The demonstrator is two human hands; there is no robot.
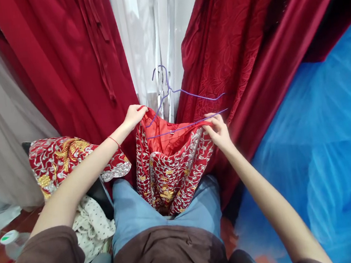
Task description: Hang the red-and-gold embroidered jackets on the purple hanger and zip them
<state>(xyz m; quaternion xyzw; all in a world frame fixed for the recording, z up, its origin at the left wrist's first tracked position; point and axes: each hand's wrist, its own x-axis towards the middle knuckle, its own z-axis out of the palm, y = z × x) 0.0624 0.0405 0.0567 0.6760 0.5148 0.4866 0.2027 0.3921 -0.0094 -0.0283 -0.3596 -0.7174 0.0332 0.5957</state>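
A red garment with silver and gold embroidery (167,171) hangs between my knees, its orange-red lining showing at the top. My left hand (133,115) is closed on the left side of its waistband. My right hand (218,131) pinches the right side of the waistband together with the end of a thin purple wire hanger (185,104). The hanger lies across the open top of the garment, its hook pointing up towards the white curtain.
Dark red garments (68,63) hang left and right, with white sheer fabric (147,32) between them. A second embroidered red piece (57,159) lies on a chair at left, over a dotted cream cloth (93,227). Blue fabric (333,142) fills the right. A plastic bottle (12,243) stands lower left.
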